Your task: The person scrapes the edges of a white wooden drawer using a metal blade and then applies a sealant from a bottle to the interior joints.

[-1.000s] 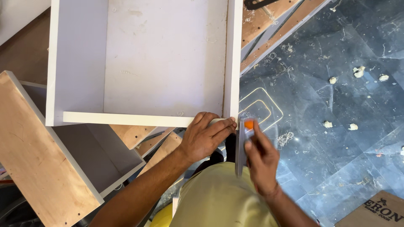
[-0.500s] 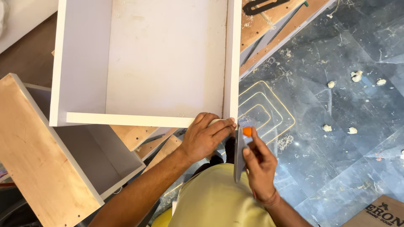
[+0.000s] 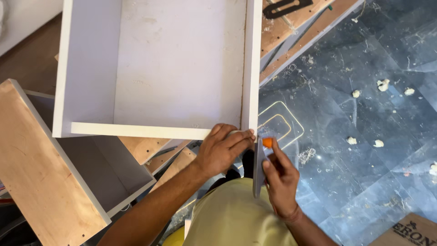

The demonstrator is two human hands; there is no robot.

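Over a dusty, plastic-sheeted floor [image 3: 364,182] flecked with pale crumbs, a person works at the near right corner of a white laminate drawer box [image 3: 159,82], smooth-faced and square-edged. Left hand [image 3: 223,148] lies curled against that corner, fingers pressed to the front edge. Right hand [image 3: 280,180] is closed round a slim grey hand tool [image 3: 259,166] with an orange tip, set just beside the corner. Raw plywood panels [image 3: 41,177] lie at left.
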